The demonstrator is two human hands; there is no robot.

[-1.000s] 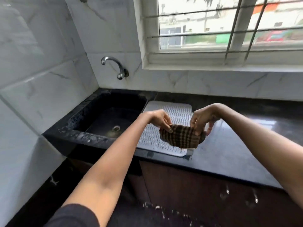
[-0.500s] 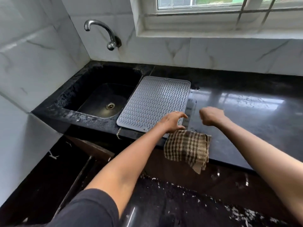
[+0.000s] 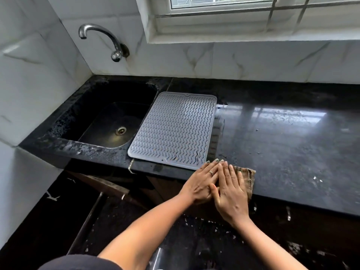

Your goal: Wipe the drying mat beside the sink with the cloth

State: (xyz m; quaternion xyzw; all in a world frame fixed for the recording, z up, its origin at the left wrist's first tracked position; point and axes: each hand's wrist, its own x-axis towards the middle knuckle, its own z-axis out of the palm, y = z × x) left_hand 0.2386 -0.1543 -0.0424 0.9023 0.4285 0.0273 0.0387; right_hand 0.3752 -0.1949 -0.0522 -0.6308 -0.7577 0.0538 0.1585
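Your left hand [image 3: 201, 184] and right hand [image 3: 230, 191] lie side by side, palms down, fingers straight and close together, pressing flat on the checked cloth [image 3: 247, 179]. Neither hand curls round anything; both simply bear on the fabric. There is a ring on a finger of your left hand, and the two hands touch along their inner edges.

The cloth is a brown and tan plaid weave. Most of it is hidden under your hands; only its right edge and a bit near your fingertips show. It sits at the front edge of the black stone countertop [image 3: 282, 137], just beside the near right corner of the drying mat [image 3: 173, 129], and its near part seems to drape over the counter's lip.

The mat is a grey rectangular sheet with rounded corners, a raised rim and rows of wavy ridges across its whole face. A few dark marks sit among the ridges near its front edge. It lies flat on the counter with its left edge right by the dark sink [image 3: 109, 123], and your left fingertips reach just about to its front corner.

A curved metal tap [image 3: 101, 38] is fixed to the marble-tiled wall above the sink.
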